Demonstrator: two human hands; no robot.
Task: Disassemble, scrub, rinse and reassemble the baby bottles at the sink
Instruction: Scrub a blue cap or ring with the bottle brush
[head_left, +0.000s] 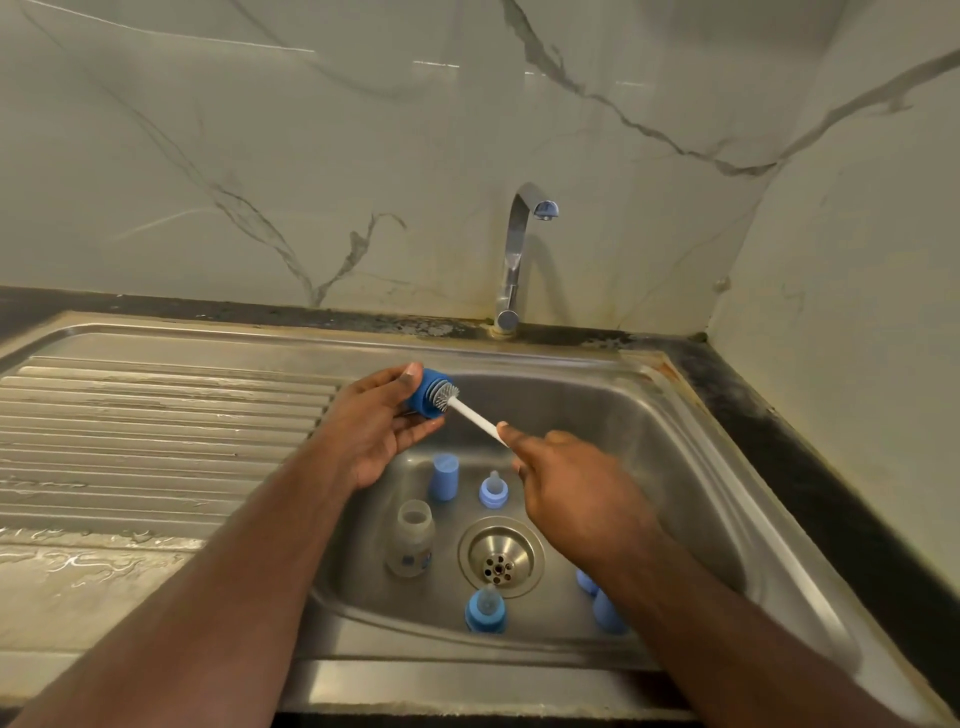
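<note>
steel sink (691, 415), ribbed drainboard (156, 415), marble wall (311, 156).

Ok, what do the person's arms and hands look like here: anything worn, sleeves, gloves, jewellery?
Both forearms come in bare from the bottom edge; no sleeves show anywhere in view. The left hand and right hand wear no gloves. No rings, watch or bracelets can be seen on the fingers or wrists that show. Nails look short and unpainted. Above the forearms nothing is in frame, so clothing higher up cannot be told.

Probably a home kitchen: steel sink (727, 457) with ribbed drainboard (156, 431), chrome tap (514, 260), marble-look wall (311, 156).
</note>
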